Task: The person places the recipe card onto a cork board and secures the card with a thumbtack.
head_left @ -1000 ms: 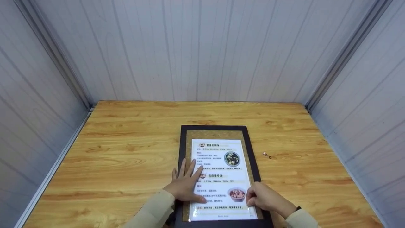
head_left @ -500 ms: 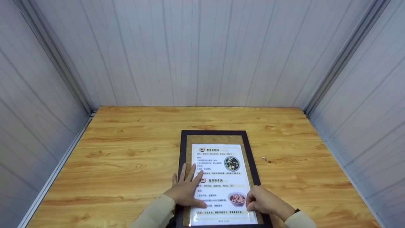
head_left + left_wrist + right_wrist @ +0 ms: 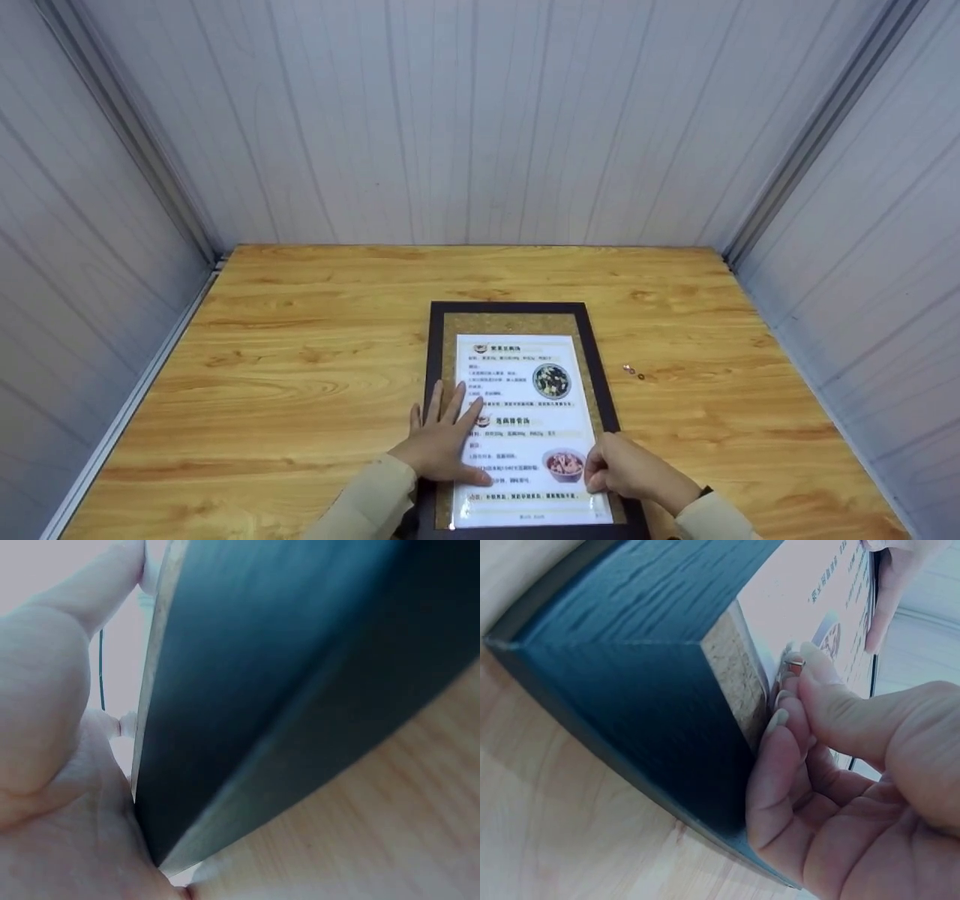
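Note:
A corkboard point(image 3: 517, 324) with a black frame lies flat in the head view. On its cork rests a laminated recipe sheet point(image 3: 517, 386) with two food pictures. My left hand point(image 3: 441, 450) lies spread over the sheet's left edge and the frame; in the left wrist view the palm point(image 3: 52, 840) touches the frame's side. At the sheet's lower right edge, my right hand point(image 3: 628, 472) has curled fingers. The right wrist view shows its thumb and fingertips pinching a small shiny pushpin point(image 3: 795, 664) against the sheet; its point is hidden.
Several tiny loose pins point(image 3: 631, 370) lie on the wooden table point(image 3: 285, 360), right of the board. Pale panelled walls point(image 3: 480, 120) rise behind the table and on both sides.
The head view dipped and came back slightly. Both hands keep their places on the board, and the sheet has not visibly shifted on the cork.

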A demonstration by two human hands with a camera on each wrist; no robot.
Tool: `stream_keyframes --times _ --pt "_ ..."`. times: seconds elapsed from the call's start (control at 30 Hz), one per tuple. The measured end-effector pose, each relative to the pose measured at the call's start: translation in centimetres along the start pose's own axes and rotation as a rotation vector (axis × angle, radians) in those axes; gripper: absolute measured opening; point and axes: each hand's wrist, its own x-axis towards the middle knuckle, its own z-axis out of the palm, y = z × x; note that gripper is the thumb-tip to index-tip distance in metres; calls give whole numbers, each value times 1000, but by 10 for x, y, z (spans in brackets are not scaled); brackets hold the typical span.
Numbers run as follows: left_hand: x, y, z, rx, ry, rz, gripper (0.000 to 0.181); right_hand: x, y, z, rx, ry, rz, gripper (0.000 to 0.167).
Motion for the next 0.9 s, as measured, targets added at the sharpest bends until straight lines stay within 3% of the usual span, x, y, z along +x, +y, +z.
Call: stream_keyframes --times 0.6,0.8,0.9 --pt "2 1 -4 13 -14 -16 120 2 -8 -4 -67 1 9 22" --pt "0 1 0 -8 -22 -9 121 -1 -5 1 -99 -20 86 23" --pt "1 2 0 -20 -21 -13 121 -1 -3 -1 -89 -24 53 22"
